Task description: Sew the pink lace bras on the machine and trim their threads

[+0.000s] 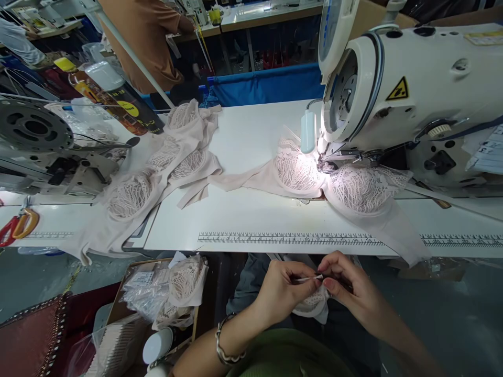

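Note:
Over my lap, below the table edge, my left hand (285, 290) pinches the pale edge of a lace bra (313, 308). My right hand (351, 293) is closed at the same edge, its thumb and fingertips close to my left fingertips. Most of this bra hangs under my hands and is partly hidden. On the table above, another beige lace bra (356, 188) lies with its middle under the needle area of the lit sewing machine (396, 99). One of its wings droops over the front edge.
More joined bras (133, 193) lie at the table's left, beside a second machine (35, 141), two bottles (121, 99) and scissors (25, 224). A printed ruler (291, 239) runs along the front edge. A box (195, 319) of bra pieces stands below left. A person in brown (141, 42) is beyond.

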Tool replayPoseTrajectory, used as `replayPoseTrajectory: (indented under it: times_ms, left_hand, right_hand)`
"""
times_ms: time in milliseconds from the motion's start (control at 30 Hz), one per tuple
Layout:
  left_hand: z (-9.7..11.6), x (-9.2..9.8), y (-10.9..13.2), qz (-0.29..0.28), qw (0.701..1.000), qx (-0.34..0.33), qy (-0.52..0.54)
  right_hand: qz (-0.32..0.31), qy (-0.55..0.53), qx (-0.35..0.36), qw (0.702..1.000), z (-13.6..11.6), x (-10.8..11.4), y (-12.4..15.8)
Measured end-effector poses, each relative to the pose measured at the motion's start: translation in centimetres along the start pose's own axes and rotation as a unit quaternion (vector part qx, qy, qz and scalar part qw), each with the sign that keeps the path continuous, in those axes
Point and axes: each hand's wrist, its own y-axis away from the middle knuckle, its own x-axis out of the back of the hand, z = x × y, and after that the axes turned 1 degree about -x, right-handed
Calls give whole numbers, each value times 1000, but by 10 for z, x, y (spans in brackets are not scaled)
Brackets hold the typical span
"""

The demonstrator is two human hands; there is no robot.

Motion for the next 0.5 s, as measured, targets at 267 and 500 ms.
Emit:
replayPoseTrajectory:
  times_ms: [267, 500]
  left_hand:
    - [4, 1, 2, 10, 1000, -7, -16]
    - [5, 5, 3, 69, 997, -17, 8]
  right_hand:
    - [56, -61, 8, 997, 0, -5, -3]
    - [92, 98, 116, 984, 36, -3, 12]
